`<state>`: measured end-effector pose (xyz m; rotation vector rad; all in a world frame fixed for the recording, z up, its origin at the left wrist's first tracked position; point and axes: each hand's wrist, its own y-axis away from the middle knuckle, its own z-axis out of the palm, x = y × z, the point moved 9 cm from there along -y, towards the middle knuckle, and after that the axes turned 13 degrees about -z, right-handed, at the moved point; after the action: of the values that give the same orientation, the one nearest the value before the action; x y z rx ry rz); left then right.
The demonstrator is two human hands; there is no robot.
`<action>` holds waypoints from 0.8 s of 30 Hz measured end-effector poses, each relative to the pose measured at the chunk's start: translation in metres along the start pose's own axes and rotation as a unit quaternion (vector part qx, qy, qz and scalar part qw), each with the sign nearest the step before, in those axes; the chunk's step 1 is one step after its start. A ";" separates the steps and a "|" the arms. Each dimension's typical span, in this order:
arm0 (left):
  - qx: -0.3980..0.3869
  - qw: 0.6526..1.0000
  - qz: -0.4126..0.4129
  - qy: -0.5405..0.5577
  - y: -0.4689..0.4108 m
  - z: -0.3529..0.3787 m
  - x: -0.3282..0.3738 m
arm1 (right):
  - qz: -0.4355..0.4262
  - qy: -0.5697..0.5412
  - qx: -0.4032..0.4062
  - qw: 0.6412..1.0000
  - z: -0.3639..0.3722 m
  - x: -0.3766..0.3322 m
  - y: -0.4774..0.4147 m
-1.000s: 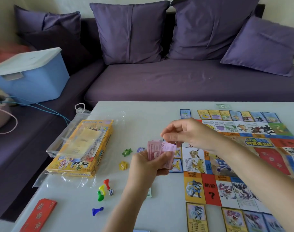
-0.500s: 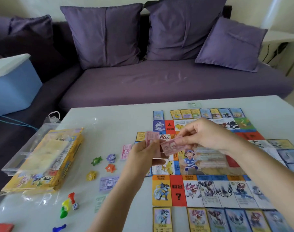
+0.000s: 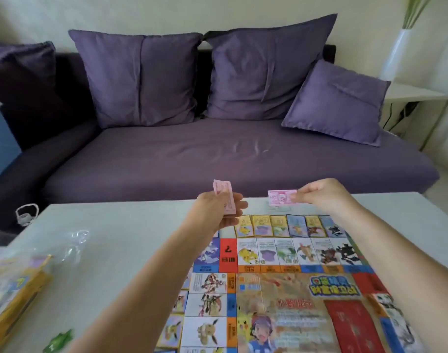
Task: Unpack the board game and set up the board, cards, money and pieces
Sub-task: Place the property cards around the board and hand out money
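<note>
Pink note point(image 3: 280, 197) pinched in right hand point(image 3: 322, 197); left hand point(image 3: 212, 212) grips the stack point(image 3: 221, 189). Lay it flat beyond the board point(image 3: 281, 289).

Bare left forearm point(image 3: 151, 278) and right forearm point(image 3: 386, 253), bare wrists, bare left hand point(image 3: 212, 212) and right hand point(image 3: 322, 197)

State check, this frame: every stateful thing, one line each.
left hand, grips the pink money stack, raised over the table
right hand, pinches one pink bill, apart from the stack
board, unfolded, flat on the table
cards, laid in a row along the board's far edge
game box, lying at the table's left edge, partly out of frame
</note>
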<state>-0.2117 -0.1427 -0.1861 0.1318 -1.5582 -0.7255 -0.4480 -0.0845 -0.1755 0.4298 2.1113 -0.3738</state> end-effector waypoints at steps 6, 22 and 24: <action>-0.043 0.996 -0.061 0.043 -0.053 0.035 0.007 | 0.073 0.046 -0.057 0.995 0.010 0.037 -0.053; -0.085 0.973 -0.140 0.162 -0.119 0.070 -0.018 | 0.127 0.100 -0.050 0.986 0.025 0.096 -0.077; -0.083 0.974 -0.141 0.158 -0.121 0.071 -0.021 | 0.127 0.110 -0.050 0.985 0.027 0.096 -0.077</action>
<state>-0.3155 -0.2017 -0.2628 0.3339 -1.1821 -1.0029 -0.5116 -0.1491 -0.2627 0.6983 2.2412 -0.0752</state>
